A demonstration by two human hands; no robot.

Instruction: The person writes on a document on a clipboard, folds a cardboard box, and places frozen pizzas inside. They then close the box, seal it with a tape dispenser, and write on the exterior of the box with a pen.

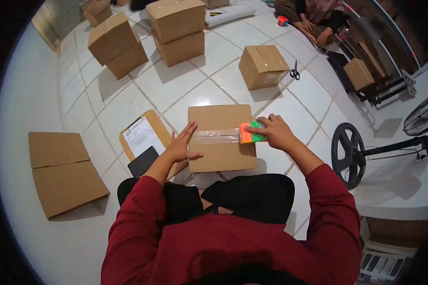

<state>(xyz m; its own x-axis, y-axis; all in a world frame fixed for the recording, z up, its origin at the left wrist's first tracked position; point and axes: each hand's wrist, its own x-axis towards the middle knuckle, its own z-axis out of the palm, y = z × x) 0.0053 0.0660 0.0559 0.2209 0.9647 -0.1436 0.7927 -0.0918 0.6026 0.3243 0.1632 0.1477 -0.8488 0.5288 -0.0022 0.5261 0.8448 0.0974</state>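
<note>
A closed cardboard box sits on the tiled floor just in front of my crossed legs. Clear packing tape runs along the seam of its top. My right hand grips an orange and green tape dispenser at the box's right edge, where the tape strip ends. At the left edge, my left hand rests with fingers spread, steadying the box and holding nothing. Beside that hand lie a clipboard with a printed sheet and a dark phone on its lower part.
A flattened carton lies at left. A taped box and black scissors are ahead; stacked boxes stand farther back. At right is a fan with a round base. Another person sits at the back right.
</note>
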